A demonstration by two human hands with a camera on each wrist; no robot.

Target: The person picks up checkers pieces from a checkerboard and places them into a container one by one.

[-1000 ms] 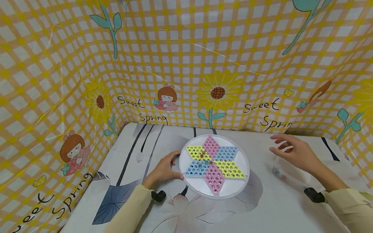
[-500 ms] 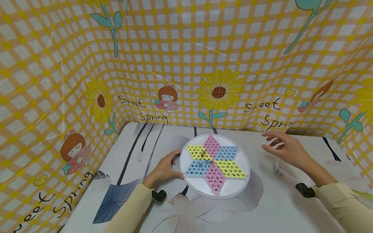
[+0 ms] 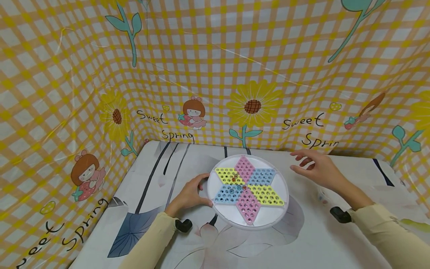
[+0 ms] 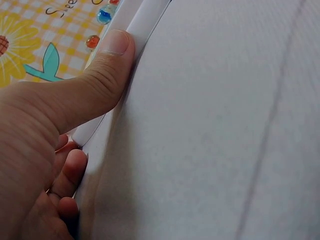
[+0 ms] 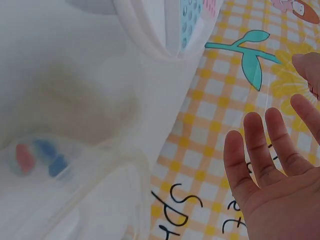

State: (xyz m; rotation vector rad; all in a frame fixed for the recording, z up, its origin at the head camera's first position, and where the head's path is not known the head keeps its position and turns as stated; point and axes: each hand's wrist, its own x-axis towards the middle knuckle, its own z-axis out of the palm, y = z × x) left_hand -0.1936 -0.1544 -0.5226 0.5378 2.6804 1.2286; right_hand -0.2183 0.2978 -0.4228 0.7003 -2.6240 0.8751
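A round white marble board (image 3: 231,213) with a star of pink, yellow and blue holed diamonds lies mid-table. A few marbles (image 3: 235,184) sit near its centre. My left hand (image 3: 196,194) grips the board's left rim; in the left wrist view the thumb (image 4: 111,55) lies on the rim (image 4: 145,20) and the fingers curl beneath. My right hand (image 3: 310,166) hovers open with fingers spread, just right of the board's far edge, holding nothing. The right wrist view shows its open palm (image 5: 272,170) and the board's edge (image 5: 145,40).
A clear plastic container (image 3: 321,195) with a few marbles (image 5: 37,156) stands right of the board, partly hidden under my right forearm. Yellow chequered cloth walls (image 3: 215,74) enclose the table (image 3: 295,243) on the left, back and right.
My right hand has moved left and away from the clear container, toward the board's far right edge. The left hand and the board have not moved.
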